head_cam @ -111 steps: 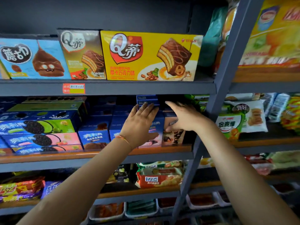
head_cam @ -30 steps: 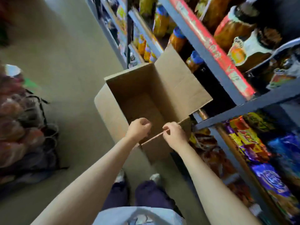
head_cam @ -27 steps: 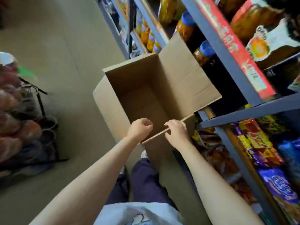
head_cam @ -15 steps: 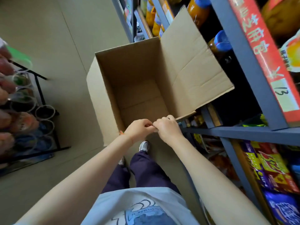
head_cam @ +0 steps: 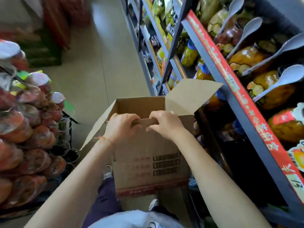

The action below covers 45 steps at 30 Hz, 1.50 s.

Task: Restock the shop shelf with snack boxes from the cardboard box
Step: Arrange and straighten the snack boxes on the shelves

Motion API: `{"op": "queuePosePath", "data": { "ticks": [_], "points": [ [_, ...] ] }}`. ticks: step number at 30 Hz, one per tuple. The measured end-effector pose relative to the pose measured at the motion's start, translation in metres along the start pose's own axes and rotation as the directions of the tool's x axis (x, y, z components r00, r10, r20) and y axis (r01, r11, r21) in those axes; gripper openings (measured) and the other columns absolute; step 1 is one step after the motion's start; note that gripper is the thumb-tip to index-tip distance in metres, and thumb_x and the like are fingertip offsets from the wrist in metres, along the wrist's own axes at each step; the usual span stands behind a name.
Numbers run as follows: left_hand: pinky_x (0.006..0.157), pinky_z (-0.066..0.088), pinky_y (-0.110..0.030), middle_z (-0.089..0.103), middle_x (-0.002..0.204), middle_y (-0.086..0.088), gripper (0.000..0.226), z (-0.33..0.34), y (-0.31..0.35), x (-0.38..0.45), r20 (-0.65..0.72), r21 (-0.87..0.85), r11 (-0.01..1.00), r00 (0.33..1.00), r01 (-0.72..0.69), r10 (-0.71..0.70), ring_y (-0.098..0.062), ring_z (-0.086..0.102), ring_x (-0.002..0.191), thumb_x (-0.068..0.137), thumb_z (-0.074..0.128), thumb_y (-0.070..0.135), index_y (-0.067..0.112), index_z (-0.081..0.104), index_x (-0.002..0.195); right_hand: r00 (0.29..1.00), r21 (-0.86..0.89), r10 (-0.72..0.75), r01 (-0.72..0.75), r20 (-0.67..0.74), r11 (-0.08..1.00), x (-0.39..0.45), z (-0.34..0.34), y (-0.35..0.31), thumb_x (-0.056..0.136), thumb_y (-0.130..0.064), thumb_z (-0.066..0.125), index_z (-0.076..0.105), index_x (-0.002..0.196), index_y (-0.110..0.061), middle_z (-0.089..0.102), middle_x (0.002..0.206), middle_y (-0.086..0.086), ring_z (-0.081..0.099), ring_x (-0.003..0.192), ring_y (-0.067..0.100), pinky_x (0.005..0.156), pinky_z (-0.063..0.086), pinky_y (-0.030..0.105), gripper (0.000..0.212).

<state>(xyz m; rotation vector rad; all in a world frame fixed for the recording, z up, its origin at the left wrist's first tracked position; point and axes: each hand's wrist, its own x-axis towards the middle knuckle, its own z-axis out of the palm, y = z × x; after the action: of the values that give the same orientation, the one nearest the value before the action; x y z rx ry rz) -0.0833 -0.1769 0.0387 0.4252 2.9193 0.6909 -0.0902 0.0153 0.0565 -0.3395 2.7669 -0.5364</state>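
Observation:
The brown cardboard box (head_cam: 148, 158) hangs in front of me above my feet, its near wall with printed barcodes facing me. My left hand (head_cam: 120, 127) and my right hand (head_cam: 166, 125) both grip the near top edge, fingers curled over the rim. The right flap stands up toward the shelving; the left flap hangs outward. What shows of the box's inside holds no snack boxes; its bottom is hidden.
Grey metal shelving (head_cam: 233, 102) with a red price strip runs along the right, packed with jars, bottles and spoons. A wire rack of round red snack tubs (head_cam: 28, 129) stands at the left. A beige floor aisle (head_cam: 98, 66) runs ahead between them.
I turned from the snack shelf down to the box on the floor. Both hands took its near edge and raised it; the view now looks forward along the aisle.

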Motion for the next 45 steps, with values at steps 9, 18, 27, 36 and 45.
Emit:
{"op": "queuePosePath", "data": {
  "ticks": [9,18,27,36,45],
  "points": [
    [0.084,0.05,-0.031,0.073,0.087,0.012,0.036,-0.126,-0.12,0.111,-0.072,-0.314,0.94,0.984,0.135,-0.165,-0.013,0.065,0.09,0.079,0.056,0.064,0.034,0.071,0.092,0.919,-0.039,0.102,-0.126,-0.382,0.991,0.154,-0.05,-0.098,0.083,-0.077,0.023,0.035,0.054,-0.024,0.045,0.06,-0.008,0.057,0.08,0.027,0.089,0.034,0.042,0.062],
    [0.06,0.043,-0.028,0.059,0.059,0.009,0.035,-0.184,-0.173,0.192,-0.325,-0.321,0.937,0.913,0.138,-0.246,-0.016,0.057,0.067,0.081,0.044,0.054,0.027,0.058,0.063,0.787,0.075,0.063,-0.022,-0.614,0.997,0.267,-0.086,-0.137,0.092,-0.05,0.031,0.024,0.044,-0.021,0.034,0.041,-0.005,0.038,0.053,0.018,0.086,0.038,0.042,0.057],
    [0.064,0.047,-0.031,0.059,0.059,0.007,0.034,-0.243,-0.188,0.35,-0.47,-0.217,0.975,0.87,0.054,-0.152,-0.019,0.06,0.07,0.081,0.046,0.053,0.025,0.062,0.07,0.733,0.17,0.111,0.007,-0.671,0.985,0.404,-0.17,-0.115,0.095,-0.043,0.04,0.027,0.044,-0.018,0.031,0.04,-0.002,0.042,0.055,0.028,0.079,0.04,0.035,0.059],
    [0.063,0.047,-0.029,0.067,0.064,0.005,0.034,-0.288,-0.225,0.507,-0.548,-0.177,0.983,0.824,0.051,-0.142,-0.013,0.061,0.066,0.084,0.049,0.051,0.025,0.069,0.077,0.753,0.231,0.134,0.025,-0.645,0.973,0.546,-0.255,-0.106,0.099,-0.028,0.051,0.032,0.045,-0.013,0.033,0.041,-0.001,0.042,0.049,0.013,0.068,0.019,0.027,0.059],
    [0.063,0.048,-0.034,0.059,0.062,-0.002,0.042,-0.312,-0.358,0.69,-0.519,-0.313,0.943,0.811,0.112,-0.269,-0.019,0.058,0.067,0.083,0.047,0.05,0.013,0.065,0.075,0.804,0.303,0.143,0.048,-0.578,0.952,0.775,-0.285,-0.128,0.095,-0.03,0.046,0.028,0.047,-0.009,0.031,0.039,0.002,0.04,0.056,0.027,0.065,0.024,0.031,0.055]
  ]
}}
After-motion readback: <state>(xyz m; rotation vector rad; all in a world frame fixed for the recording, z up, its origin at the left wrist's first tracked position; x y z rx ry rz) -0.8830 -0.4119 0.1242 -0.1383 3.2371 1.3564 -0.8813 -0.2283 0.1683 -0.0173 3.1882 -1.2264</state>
